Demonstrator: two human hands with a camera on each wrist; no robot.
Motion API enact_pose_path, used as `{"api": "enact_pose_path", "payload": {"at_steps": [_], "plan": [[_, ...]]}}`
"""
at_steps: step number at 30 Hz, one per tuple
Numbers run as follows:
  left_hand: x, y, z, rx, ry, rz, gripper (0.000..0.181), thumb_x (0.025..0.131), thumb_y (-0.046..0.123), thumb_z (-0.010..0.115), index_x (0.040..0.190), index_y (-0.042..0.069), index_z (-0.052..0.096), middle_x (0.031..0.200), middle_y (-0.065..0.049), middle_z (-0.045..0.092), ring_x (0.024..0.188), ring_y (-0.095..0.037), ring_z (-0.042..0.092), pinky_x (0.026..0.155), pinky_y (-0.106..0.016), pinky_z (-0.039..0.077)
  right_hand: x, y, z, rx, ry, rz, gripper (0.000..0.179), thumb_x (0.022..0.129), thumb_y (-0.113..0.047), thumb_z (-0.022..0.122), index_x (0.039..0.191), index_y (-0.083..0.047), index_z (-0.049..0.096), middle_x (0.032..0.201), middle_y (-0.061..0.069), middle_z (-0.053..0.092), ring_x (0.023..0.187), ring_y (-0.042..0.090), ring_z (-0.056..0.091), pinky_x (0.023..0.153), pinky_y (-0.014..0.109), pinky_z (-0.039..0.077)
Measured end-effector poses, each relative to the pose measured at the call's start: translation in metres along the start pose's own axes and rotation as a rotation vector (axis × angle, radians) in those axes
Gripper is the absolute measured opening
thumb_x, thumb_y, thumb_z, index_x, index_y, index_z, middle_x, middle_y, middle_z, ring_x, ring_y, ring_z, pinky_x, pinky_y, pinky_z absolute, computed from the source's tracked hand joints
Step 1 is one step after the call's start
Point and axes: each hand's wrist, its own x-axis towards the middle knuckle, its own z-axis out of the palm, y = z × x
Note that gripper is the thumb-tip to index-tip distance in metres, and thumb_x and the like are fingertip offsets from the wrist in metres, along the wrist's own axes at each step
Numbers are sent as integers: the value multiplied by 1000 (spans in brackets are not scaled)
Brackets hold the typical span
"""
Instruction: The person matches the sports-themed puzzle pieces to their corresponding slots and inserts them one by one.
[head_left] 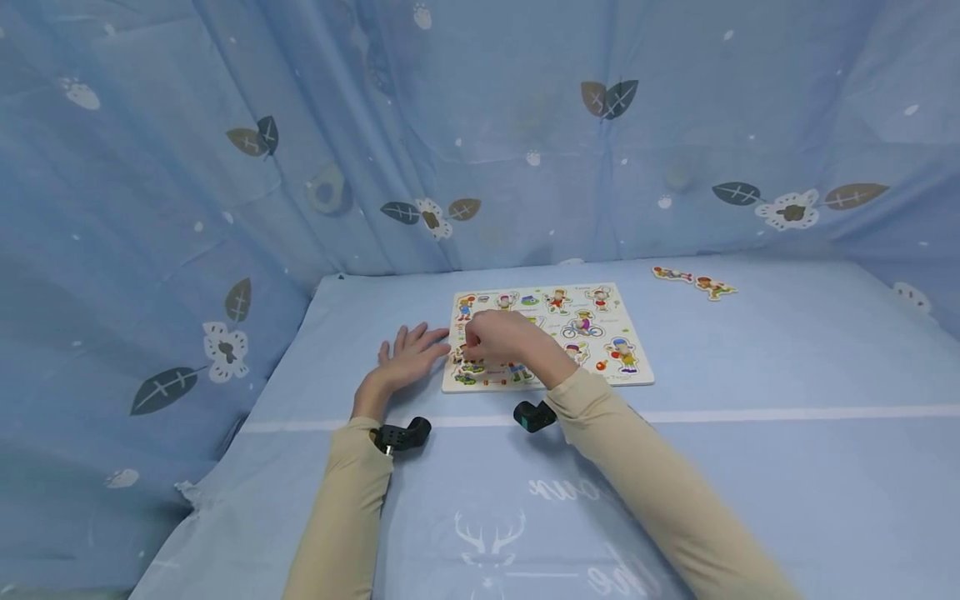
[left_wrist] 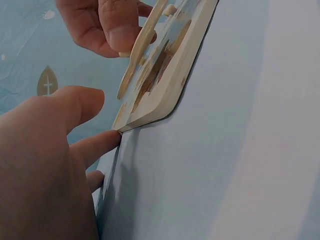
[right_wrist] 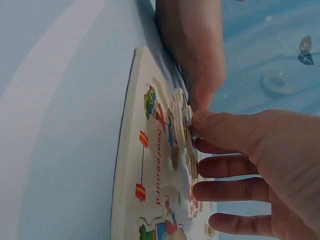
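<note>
A wooden peg puzzle board (head_left: 643, 378) lies flat on the cloth, with cartoon sports figures set into it. Over its lower-left corner my right hand (head_left: 502, 335) pinches a thin figure piece (right_wrist: 181, 120) between thumb and fingers. That piece (left_wrist: 136, 52) stands tilted, close above a cut-out recess, in the left wrist view. "Skateboard" is printed beside the recess in the right wrist view. My left hand (head_left: 405, 367) is at the board's left side, fingers spread, a fingertip right at the board's corner in the left wrist view.
Two loose figure pieces, one reclining (head_left: 672, 274) and one beside it (head_left: 714, 288), lie right of the board. A pale blue cloth (head_left: 787, 483) covers the table. Blue curtains (head_left: 510, 100) hang behind and at the left. Black cameras (head_left: 405, 434) sit on both wrists.
</note>
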Motion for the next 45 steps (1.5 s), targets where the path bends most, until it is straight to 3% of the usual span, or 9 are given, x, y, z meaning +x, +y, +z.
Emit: {"api": "enact_pose_path", "payload": {"at_steps": [6,17,27,30,35,45], "plan": [[-2,2,-2,-6,-8,-2,62,102,51,32,156,20,31,167,-14,5,150,-39,-15,114,-64,-14,5,-4,3,12,-26,-1,16,95,-31,65,92,-17,71,86,-6,67,72,12,60,67,28,48],[2,-3,-1,25,0,5,67,99,57,36,156,23,31,167,-13,4,151,-39,-14,115,-65,-13,7,-16,12,-122,29,-35,16,95,-30,67,88,-17,69,87,-4,66,81,14,59,75,33,50],[4,-6,2,57,13,22,70,94,59,43,155,26,33,166,-14,6,151,-40,-12,114,-66,-11,5,-9,20,-73,54,-1,20,95,-35,65,83,-19,67,81,-6,62,73,12,56,65,28,45],[3,-4,4,62,11,18,72,93,59,46,155,26,32,167,-13,6,151,-39,-12,114,-66,-11,2,-6,22,-63,67,-5,21,95,-36,65,83,-19,66,82,-5,62,75,13,55,67,31,45],[5,-3,5,69,13,15,75,90,60,49,155,27,32,166,-13,6,151,-40,-11,115,-66,-10,0,-1,23,-51,92,-18,20,95,-38,65,89,-20,71,88,-6,65,80,13,56,76,37,48],[1,-2,3,54,8,4,75,89,59,52,155,28,32,167,-12,6,151,-38,-12,115,-64,-12,-12,20,16,93,221,-67,22,96,-34,65,106,-16,72,98,-2,67,83,15,58,74,35,47]]}}
